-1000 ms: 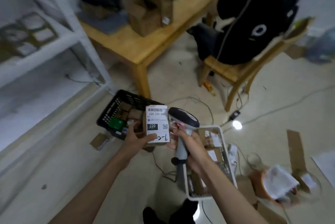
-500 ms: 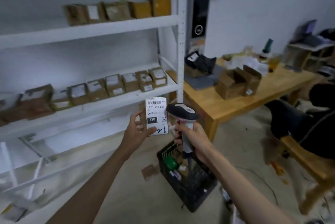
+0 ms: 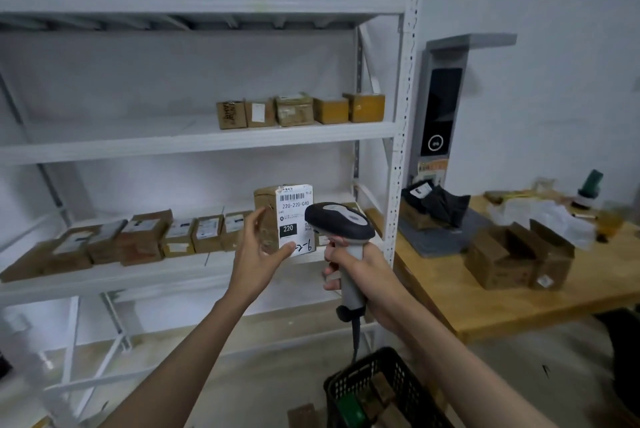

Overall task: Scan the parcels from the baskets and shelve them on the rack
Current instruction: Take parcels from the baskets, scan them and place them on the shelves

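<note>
My left hand [image 3: 258, 254] holds a small brown parcel [image 3: 266, 205] upright, its white label with a barcode and "220" facing me, in front of the middle shelf. My right hand [image 3: 360, 268] grips the handle of a grey and black barcode scanner [image 3: 337, 219], whose head overlaps the label's right edge. The white rack [image 3: 194, 140] carries a row of brown parcels [image 3: 301, 110] on the upper shelf and a longer row of parcels [image 3: 145, 237] on the middle shelf. A black basket [image 3: 381, 389] with parcels stands on the floor below my right arm.
A wooden table [image 3: 512, 296] stands right of the rack with open cardboard boxes [image 3: 519, 257], a grey mat, black bags and a green bottle. A grey wall panel [image 3: 440, 108] hangs behind it. The rack's upright post [image 3: 401, 136] is just right of the scanner.
The view swung up from the floor baskets to the rack. Both hands rose with the parcel and scanner, now in front of the middle shelf.
</note>
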